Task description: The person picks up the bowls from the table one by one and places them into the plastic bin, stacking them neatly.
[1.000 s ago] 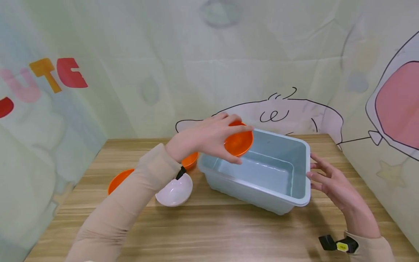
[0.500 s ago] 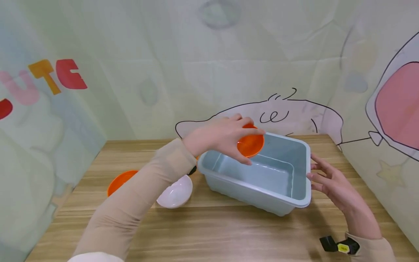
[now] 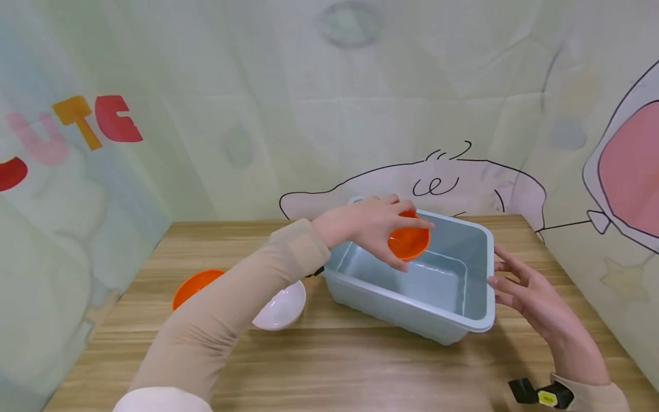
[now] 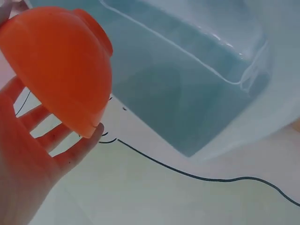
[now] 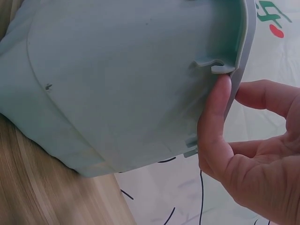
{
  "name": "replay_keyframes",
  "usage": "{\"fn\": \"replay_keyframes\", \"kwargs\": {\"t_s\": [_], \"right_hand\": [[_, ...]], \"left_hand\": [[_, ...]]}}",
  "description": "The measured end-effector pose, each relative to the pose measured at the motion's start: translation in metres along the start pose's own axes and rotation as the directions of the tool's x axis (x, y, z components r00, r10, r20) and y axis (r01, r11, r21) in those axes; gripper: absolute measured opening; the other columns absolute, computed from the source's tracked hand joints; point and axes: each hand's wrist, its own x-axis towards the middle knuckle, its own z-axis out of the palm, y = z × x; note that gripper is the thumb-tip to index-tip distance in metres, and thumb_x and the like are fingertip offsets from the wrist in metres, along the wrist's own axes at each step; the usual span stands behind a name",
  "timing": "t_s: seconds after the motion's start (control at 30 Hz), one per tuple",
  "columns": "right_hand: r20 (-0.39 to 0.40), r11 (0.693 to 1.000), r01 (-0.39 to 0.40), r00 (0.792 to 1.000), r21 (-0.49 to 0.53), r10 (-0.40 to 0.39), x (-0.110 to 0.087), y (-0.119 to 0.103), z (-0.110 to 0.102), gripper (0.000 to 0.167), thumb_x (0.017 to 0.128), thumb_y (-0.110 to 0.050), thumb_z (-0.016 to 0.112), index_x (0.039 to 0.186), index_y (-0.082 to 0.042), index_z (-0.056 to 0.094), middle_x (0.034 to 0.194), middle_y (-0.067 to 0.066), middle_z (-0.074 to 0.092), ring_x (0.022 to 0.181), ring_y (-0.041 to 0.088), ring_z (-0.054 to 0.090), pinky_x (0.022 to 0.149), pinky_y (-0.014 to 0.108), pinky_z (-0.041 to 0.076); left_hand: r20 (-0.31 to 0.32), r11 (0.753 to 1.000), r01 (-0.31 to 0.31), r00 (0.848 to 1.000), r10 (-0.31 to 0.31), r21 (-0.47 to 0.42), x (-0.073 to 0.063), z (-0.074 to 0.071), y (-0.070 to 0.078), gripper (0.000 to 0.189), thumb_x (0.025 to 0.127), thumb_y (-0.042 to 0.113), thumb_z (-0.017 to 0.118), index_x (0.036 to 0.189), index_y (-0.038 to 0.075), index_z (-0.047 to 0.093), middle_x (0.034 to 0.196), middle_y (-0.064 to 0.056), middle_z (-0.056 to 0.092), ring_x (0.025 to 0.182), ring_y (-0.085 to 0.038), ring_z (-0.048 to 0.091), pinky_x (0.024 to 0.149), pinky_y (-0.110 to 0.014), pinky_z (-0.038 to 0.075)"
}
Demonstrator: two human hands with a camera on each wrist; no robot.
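Observation:
My left hand (image 3: 370, 226) holds an orange bowl (image 3: 410, 243) by its rim, thumb on the near side and fingers on the far side. Tilted on its side, the bowl hangs over the light blue plastic bin (image 3: 391, 306). In the left wrist view the rounded outside and foot of the orange bowl (image 4: 61, 61) show, apart from the bin floor. At the bin's right end, my right hand (image 3: 535, 300) grips the edge. The right wrist view shows the thumb (image 5: 218, 108) against the outer wall (image 5: 126, 84) just under the rim.
Left of the bin, a white bowl (image 3: 283, 309) stands on the wooden table (image 3: 319, 372), partly hidden by my left sleeve. Farther left is another orange bowl (image 3: 198, 286), also partly covered. A printed cloth (image 3: 231, 114) hangs behind the table and along its sides.
My left hand has carried the orange bowl to the right, farther over the bin. Another orange bowl beside the bin is now hidden behind my arm. The right hand stays at the edge.

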Motion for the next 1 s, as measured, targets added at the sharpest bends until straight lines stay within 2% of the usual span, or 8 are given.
{"fn": "replay_keyframes", "kwargs": {"t_s": [0.27,0.6,0.8,1.0], "right_hand": [[0.003,1.0,0.006,1.0,0.029,-0.006,0.0,0.001,0.0,0.074,0.097,-0.004,0.052,0.154,-0.003,0.005,0.117,0.0,0.042,0.095,0.002,0.063,0.078,0.024,0.057],[0.0,1.0,0.009,1.0,0.012,-0.009,0.0,0.002,0.0,0.073,0.097,-0.004,0.051,0.154,-0.004,0.006,0.117,0.0,0.042,0.094,0.002,0.063,0.077,0.024,0.058],[-0.001,1.0,0.007,1.0,0.007,-0.007,0.0,0.0,0.0,0.073,0.097,-0.005,0.052,0.154,-0.003,0.006,0.117,0.0,0.041,0.093,0.002,0.063,0.077,0.025,0.058],[0.005,1.0,0.014,1.0,0.018,-0.014,0.0,0.0,0.001,0.073,0.097,-0.004,0.051,0.154,-0.001,0.006,0.117,0.0,0.042,0.093,0.002,0.063,0.078,0.024,0.058]], "left_hand": [[0.024,0.997,-0.079,0.997,0.079,0.01,0.011,0.012,0.0,0.082,0.076,0.069,0.062,0.147,0.042,0.031,0.135,0.004,0.043,0.119,-0.014,0.039,0.089,-0.024,0.048],[0.122,0.982,-0.169,0.98,0.157,0.088,0.028,0.021,0.004,0.084,0.075,0.065,0.065,0.148,0.041,0.03,0.139,0.003,0.039,0.124,-0.017,0.037,0.093,-0.028,0.045],[0.16,0.976,-0.181,0.974,0.161,0.119,0.038,0.02,0.008,0.087,0.073,0.063,0.069,0.148,0.043,0.029,0.142,0.001,0.037,0.126,-0.018,0.034,0.095,-0.03,0.047],[0.192,0.977,-0.171,0.97,0.146,0.124,0.049,0.022,0.013,0.091,0.07,0.059,0.075,0.147,0.045,0.029,0.145,0.001,0.033,0.13,-0.019,0.032,0.098,-0.036,0.044]]}}
